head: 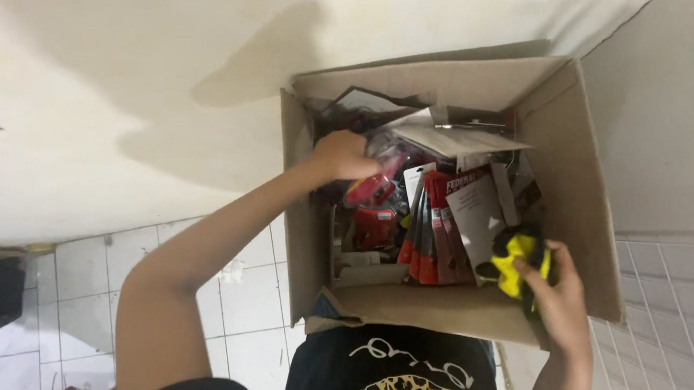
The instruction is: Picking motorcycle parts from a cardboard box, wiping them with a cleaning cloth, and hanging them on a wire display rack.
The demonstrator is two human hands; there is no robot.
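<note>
Cardboard box (578,197) holds flat red packets (435,235); left hand (342,155) reaches inside, grip unclear, right hand (557,298) clamps yellow-black cloth (520,254)

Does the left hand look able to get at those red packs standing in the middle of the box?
Probably yes. The left hand is already inside the open box, just left of the red packs, and nothing covers them. The right hand holds a yellow and black item on their far side.

A cardboard box (579,180) stands on the floor (248,294) against the wall (125,78). Packaged goods (443,227) fill it. The left hand (343,155) reaches into its left side; the right hand (558,290) is at its near right corner.
</note>
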